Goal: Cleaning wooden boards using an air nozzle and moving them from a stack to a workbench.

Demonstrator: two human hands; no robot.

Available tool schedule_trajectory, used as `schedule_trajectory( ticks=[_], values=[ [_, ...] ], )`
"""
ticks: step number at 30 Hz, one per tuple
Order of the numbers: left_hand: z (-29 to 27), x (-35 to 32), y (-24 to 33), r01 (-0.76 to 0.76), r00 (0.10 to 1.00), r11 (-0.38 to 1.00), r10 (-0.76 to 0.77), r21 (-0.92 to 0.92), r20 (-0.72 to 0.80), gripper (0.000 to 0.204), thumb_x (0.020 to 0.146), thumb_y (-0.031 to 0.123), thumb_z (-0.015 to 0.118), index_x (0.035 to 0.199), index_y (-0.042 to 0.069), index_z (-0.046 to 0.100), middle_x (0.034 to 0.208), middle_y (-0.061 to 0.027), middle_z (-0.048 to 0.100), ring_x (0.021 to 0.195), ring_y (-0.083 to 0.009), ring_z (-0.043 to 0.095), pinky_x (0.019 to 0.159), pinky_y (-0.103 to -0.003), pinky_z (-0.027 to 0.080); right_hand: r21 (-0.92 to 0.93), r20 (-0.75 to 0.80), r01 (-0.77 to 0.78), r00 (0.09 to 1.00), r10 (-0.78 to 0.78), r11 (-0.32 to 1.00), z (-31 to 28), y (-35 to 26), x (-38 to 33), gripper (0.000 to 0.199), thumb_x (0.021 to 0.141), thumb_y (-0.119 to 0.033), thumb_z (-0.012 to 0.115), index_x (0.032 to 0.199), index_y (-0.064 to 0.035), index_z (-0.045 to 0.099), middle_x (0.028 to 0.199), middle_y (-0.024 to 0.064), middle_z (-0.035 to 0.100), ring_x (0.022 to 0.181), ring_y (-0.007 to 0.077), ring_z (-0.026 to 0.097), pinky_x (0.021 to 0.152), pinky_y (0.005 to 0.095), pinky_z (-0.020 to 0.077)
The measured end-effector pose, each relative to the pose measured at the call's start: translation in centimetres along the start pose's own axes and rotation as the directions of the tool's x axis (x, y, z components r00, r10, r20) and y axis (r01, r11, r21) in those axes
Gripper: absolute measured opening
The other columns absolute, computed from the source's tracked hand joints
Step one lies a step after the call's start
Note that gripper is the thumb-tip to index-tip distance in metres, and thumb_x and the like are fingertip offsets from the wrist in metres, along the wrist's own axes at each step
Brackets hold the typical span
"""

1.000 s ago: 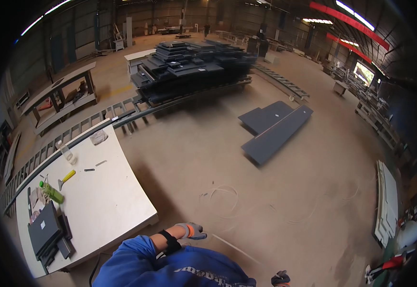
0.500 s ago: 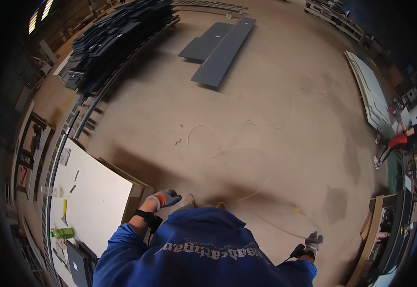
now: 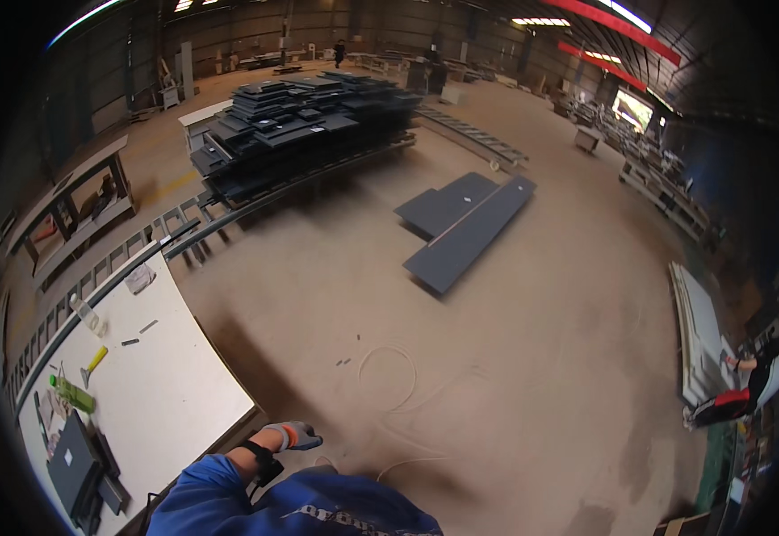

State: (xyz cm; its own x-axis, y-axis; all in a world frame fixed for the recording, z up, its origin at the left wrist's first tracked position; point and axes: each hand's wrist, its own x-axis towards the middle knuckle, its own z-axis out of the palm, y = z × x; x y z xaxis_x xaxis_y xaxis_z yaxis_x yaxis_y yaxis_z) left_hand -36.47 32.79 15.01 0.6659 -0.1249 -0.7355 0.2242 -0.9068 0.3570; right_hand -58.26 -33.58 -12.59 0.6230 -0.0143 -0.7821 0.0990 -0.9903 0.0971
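My left hand (image 3: 300, 436), in a grey and orange glove, hangs in the air beside the near corner of a white-topped table (image 3: 171, 375). Its fingers are loosely extended, and nothing shows in them. My right hand is out of view. On the table lie a yellow-handled scraper (image 3: 95, 364), a green bottle (image 3: 72, 393), a clear bottle (image 3: 88, 314) and a small pile of dark panels (image 3: 77, 464). Two dark strips (image 3: 139, 333) and a crumpled grey cloth (image 3: 139, 279) also rest there.
A tall stack of dark panels (image 3: 296, 129) stands ahead on a rack. Two dark grey panels (image 3: 470, 232) sit ahead, right of the stack. A thin hose (image 3: 389, 357) loops over the floor. At the right a co-worker (image 3: 738, 393) bends by pale panels (image 3: 698, 330).
The view has tilted up, bringing in the far hall and roof. My right hand has left the picture. My left hand still hangs by the table. The co-worker is now bent at the pale panels.
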Motion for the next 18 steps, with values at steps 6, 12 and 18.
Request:
schedule_trajectory(
  ticks=[6,12,18],
  values=[
    [-3.1,-0.4,-3.7,0.025,0.995,0.991,-0.037,-0.129,-0.091,0.066,0.081,0.055,0.048,0.121,0.005,0.059,0.125,-0.0173,0.057,0.118,-0.0335,0.052,0.1,-0.038,0.039,-0.289,-0.159,0.271,0.932,-0.325,0.918,-10.3,-8.5,7.7,0.05,0.084,-0.046,0.048,0.121,-0.0126,0.052,0.114,0.0116,0.062,0.11,0.0177,0.057,0.092,0.0368,0.0364],
    [-1.7,0.1,-10.3,0.032,0.985,0.945,-0.085,-0.325,-0.148,0.065,0.083,0.055,0.049,0.119,0.002,0.059,0.121,-0.02,0.059,0.116,-0.033,0.054,0.099,-0.037,0.041,0.119,-0.398,0.655,0.72,-0.568,0.746,-29.9,-21.2,15.4,0.029,0.087,-0.033,0.053,0.103,-0.0102,0.059,0.105,0.0146,0.064,0.095,0.0304,0.061,0.078,0.0387,0.0492],
    [-3.2,0.2,-13.8,0.109,0.975,0.846,-0.193,-0.521,-0.109,0.065,0.083,0.054,0.05,0.118,0.0,0.059,0.119,-0.0206,0.06,0.114,-0.0326,0.055,0.097,-0.036,0.041,0.982,0.185,-0.187,0.936,-0.301,0.022,-45.9,-31.0,18.0,0.023,0.09,-0.017,0.053,0.109,-0.0025,0.05,0.114,0.0167,0.061,0.102,0.0265,0.061,0.081,0.0374,0.0525]
  ],
)
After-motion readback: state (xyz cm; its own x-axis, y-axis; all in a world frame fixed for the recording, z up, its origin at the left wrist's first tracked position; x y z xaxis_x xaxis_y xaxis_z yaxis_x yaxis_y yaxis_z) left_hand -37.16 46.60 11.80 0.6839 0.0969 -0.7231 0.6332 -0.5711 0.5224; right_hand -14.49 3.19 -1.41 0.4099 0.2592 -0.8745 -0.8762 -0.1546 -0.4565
